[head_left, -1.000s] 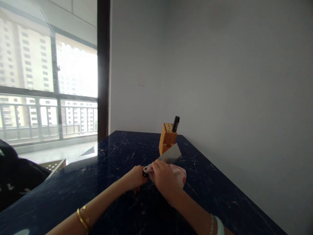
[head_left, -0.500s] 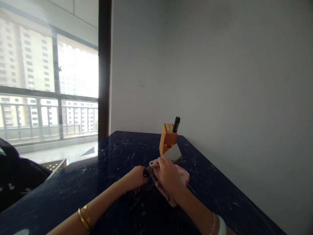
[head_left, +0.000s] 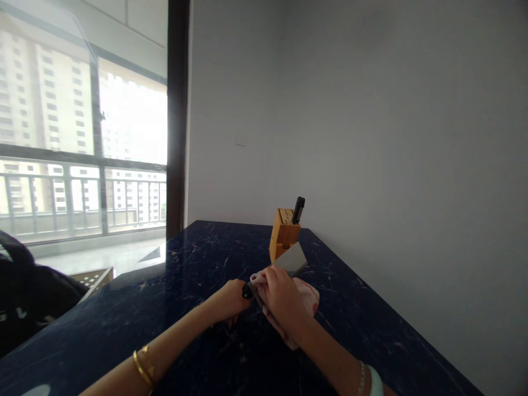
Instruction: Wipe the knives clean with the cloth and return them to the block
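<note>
My left hand (head_left: 231,300) is closed round the black handle (head_left: 246,291) of a cleaver. The cleaver's broad grey blade (head_left: 292,259) points away to the upper right, above the dark table. A white cloth with pink-red markings (head_left: 307,297) is bunched in my right hand (head_left: 282,294), which is closed on it and presses it against the blade near the handle. Part of the blade is hidden under the cloth and my fingers. Just beyond the blade stands a wooden knife block (head_left: 284,234).
Black-handled tools (head_left: 299,209) stick up from the knife block's right side. The dark blue marbled table (head_left: 214,247) runs up to the grey wall (head_left: 391,165) on the right. A black bag (head_left: 33,297) sits at the left, by the window (head_left: 82,137).
My right hand and the cloth have shifted very slightly along the blade toward the handle. My left hand keeps its hold, and the cleaver stays almost in place.
</note>
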The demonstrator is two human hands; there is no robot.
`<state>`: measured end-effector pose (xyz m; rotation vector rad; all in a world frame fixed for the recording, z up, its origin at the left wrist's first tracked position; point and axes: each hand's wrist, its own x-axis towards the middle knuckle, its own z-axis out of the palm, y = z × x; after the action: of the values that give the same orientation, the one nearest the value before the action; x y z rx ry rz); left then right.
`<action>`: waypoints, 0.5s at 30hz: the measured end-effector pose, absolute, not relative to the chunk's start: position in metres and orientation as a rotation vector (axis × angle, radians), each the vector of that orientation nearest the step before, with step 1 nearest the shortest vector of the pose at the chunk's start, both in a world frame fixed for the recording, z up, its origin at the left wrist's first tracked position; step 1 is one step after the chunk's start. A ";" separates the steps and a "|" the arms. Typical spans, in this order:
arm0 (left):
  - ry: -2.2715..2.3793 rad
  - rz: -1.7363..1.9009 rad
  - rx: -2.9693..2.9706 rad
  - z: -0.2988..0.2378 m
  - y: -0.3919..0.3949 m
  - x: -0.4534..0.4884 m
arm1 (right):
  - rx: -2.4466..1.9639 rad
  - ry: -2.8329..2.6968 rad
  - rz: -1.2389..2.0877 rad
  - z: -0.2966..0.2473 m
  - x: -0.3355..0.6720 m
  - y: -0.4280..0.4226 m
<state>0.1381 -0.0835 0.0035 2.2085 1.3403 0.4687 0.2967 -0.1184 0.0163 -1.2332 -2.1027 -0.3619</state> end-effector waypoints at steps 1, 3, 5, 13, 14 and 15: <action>1.340 0.477 2.224 0.004 -0.083 0.138 | -1.221 -2.125 -0.370 0.015 0.294 -0.120; 1.338 0.487 2.224 0.004 -0.084 0.139 | -1.199 -2.156 -0.383 0.015 0.292 -0.122; 1.338 0.482 2.206 0.004 -0.084 0.138 | -1.198 -2.148 -0.369 0.017 0.293 -0.121; 1.322 0.444 2.115 0.000 -0.084 0.138 | -1.269 -1.961 -0.333 0.029 0.314 -0.105; 1.324 0.449 2.130 0.001 -0.084 0.138 | -1.263 -1.959 -0.335 0.029 0.314 -0.104; 1.328 0.444 2.142 0.002 -0.085 0.139 | -1.258 -1.964 -0.337 0.028 0.313 -0.105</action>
<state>0.1387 -0.0847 0.0015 2.1419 1.3281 0.4441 0.3133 -0.1052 0.0283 -1.2580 -1.9641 -0.3370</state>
